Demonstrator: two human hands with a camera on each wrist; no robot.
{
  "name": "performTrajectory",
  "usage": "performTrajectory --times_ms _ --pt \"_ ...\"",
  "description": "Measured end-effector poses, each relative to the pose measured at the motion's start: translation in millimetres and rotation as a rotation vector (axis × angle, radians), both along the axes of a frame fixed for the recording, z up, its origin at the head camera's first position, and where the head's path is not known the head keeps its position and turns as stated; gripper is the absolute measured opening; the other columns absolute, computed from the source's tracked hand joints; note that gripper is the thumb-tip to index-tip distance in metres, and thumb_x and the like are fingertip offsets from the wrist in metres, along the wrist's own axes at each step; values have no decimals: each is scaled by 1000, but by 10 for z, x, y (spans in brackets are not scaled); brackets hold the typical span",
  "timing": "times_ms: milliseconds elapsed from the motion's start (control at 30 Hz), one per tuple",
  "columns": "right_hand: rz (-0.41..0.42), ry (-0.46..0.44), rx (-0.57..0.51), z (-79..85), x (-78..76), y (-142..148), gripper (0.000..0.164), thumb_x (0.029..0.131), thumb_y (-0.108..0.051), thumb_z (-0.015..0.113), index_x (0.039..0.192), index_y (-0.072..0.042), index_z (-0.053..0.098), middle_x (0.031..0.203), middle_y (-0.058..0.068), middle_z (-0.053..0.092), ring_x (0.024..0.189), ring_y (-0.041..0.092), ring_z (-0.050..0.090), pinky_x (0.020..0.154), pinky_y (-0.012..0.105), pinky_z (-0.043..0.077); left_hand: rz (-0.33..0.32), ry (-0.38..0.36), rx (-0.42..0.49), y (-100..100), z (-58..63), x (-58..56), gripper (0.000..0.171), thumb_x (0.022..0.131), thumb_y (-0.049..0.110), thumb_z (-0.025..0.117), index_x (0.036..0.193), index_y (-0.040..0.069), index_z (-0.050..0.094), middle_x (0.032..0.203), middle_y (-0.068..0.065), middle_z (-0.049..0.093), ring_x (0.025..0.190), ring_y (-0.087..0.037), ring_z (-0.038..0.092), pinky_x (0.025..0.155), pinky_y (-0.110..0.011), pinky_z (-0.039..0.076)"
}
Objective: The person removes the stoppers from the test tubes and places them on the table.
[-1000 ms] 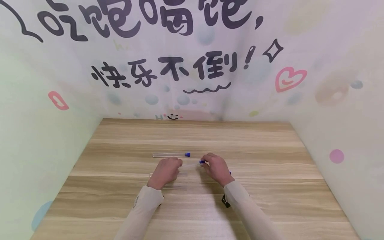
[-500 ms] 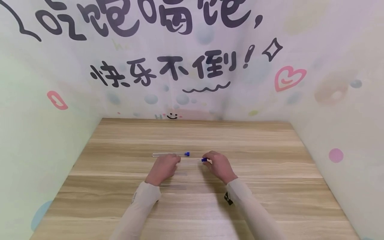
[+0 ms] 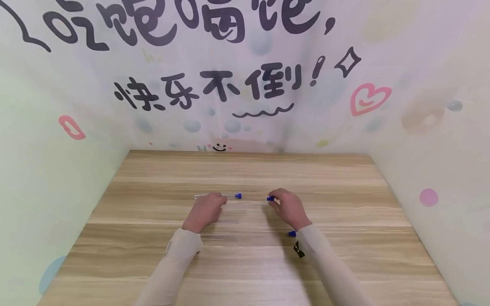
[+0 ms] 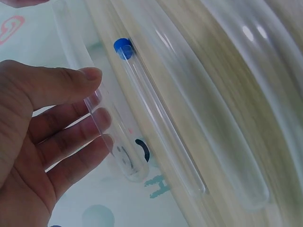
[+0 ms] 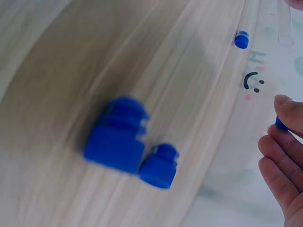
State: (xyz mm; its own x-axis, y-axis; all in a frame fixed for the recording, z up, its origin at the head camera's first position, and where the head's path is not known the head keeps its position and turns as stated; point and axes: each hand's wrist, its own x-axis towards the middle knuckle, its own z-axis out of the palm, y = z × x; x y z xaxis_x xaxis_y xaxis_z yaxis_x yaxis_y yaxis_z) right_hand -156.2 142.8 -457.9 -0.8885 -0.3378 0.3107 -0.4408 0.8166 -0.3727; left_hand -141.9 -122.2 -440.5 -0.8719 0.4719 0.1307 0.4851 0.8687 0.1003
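Note:
My left hand [image 3: 204, 211] pinches a clear, uncapped test tube [image 4: 124, 142] between thumb and fingers, above the table. Between the thumb and fingertips of my right hand [image 3: 291, 208] is a blue stopper [image 3: 270, 198], apart from that tube. Just beyond the left hand lies a test tube [image 4: 161, 118] with a blue stopper [image 3: 238, 196] in its end. Two more clear tubes lie nearer the body, one clear tube [image 4: 208, 118] beside another clear tube [image 4: 279, 66]. Two loose stoppers, a large-looking stopper [image 5: 116, 142] and a second stopper [image 5: 160, 168], lie below the right hand.
The wood-grain table [image 3: 245, 272] meets a printed back wall [image 3: 172, 131] with black lettering. Pale walls stand along the left and right sides of the table. One loose stopper shows beside the right sleeve [image 3: 329, 263] in the head view.
My hands have moved farther apart and slightly away from my body, the right hand carrying the blue stopper rightward. A loose stopper near the right wrist has come into clear sight.

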Motion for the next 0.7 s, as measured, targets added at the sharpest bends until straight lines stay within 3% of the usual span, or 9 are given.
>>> performTrajectory --times_ms 433,700 --pt "-37 -48 45 -27 -25 194 20 80 -11 76 98 -6 71 94 8 71 78 20 67 67 35 55 31 34 -14 -105 -27 -39 17 81 -3 66 90 11 70 86 -3 70 74 -19 67 54 -34 53" --pt "-75 -29 32 -40 -26 344 17 78 -9 77 93 -5 71 92 8 70 72 20 64 62 36 53 0 55 2 -141 -39 -46 13 81 -3 67 89 8 68 87 -4 64 80 -20 63 62 -31 54"
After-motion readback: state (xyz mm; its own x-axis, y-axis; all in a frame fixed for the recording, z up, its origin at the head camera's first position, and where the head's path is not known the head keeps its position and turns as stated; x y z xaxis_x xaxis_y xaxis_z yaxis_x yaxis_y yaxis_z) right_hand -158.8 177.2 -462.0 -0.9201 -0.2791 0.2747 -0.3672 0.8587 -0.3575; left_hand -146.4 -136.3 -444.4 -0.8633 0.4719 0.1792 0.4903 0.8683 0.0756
